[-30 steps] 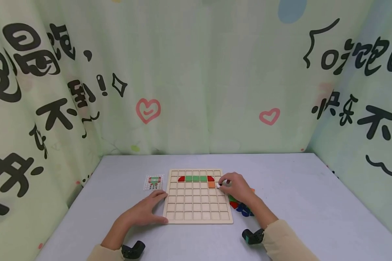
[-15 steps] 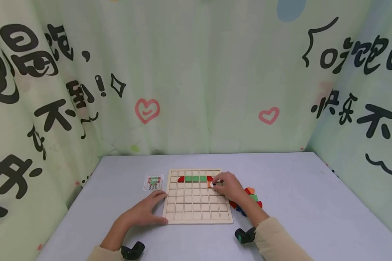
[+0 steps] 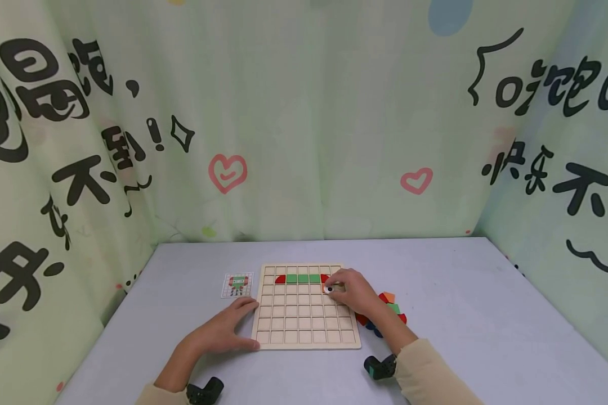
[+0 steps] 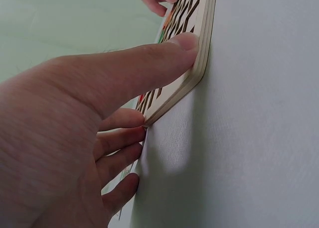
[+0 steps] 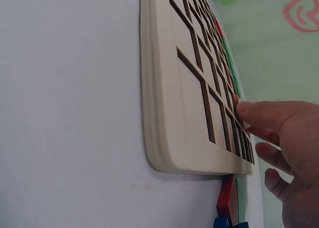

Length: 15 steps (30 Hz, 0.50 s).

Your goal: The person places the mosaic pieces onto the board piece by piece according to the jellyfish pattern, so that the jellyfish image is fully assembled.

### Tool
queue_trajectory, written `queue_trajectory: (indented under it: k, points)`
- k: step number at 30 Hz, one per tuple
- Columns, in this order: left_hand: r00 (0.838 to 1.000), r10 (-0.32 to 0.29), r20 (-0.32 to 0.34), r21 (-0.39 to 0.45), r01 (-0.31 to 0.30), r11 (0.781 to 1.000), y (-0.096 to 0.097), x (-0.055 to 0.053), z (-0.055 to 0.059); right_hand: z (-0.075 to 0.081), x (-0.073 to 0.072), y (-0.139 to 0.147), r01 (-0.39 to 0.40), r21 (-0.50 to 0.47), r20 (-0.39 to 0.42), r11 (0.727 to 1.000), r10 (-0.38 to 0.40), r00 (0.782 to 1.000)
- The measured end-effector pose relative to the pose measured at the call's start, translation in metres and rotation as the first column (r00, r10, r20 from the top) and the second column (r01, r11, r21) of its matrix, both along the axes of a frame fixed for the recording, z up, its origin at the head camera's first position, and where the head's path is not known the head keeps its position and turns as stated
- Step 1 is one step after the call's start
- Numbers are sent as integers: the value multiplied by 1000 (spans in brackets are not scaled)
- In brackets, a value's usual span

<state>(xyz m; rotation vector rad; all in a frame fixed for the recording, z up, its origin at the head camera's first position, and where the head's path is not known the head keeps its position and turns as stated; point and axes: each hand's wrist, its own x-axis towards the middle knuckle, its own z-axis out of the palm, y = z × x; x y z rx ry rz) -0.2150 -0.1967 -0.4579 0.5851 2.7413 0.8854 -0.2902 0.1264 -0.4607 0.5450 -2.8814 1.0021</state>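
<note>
A pale wooden grid board (image 3: 306, 337) lies on the table. Along one of its upper rows run a red rounded piece (image 3: 281, 279), several green squares (image 3: 303, 279) and a second red piece (image 3: 325, 278). My left hand (image 3: 220, 328) touches the board's left side, its thumb (image 4: 185, 42) laid on the near corner and the fingers spread along the edge. Over the right part of the grid, my right hand (image 3: 353, 291) pinches a small white eye piece (image 3: 328, 289) with a black dot. It is right over an orange tile (image 5: 236, 99), mostly covered by the fingers.
Left of the board lies a small pattern card (image 3: 237, 285) printed with a red and green figure. Loose red, orange, green and blue pieces (image 3: 394, 308) are heaped right of the board, partly behind my right forearm. A printed curtain (image 3: 324, 140) hangs behind the table.
My right hand has moved left from the board's right edge with the eye piece, onto the orange tile's cell, uncovering more loose pieces. The left hand has stayed put.
</note>
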Motion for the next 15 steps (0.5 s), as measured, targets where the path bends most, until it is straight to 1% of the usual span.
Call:
queue_trajectory:
  k: [3,9,15]
  points:
    - [1000,0,4,2,0,1000,0,0,0,-1,-1,-1,14,10,7,1000,-14,1000]
    - [1000,2,12,2,-2,1000,1,0,1,-1,0,-1,-35,2,8,999,35,999]
    - [1000,-1,11,-1,1,1000,0,-2,-1,0,0,-4,3,-6,19,1000,-3,1000]
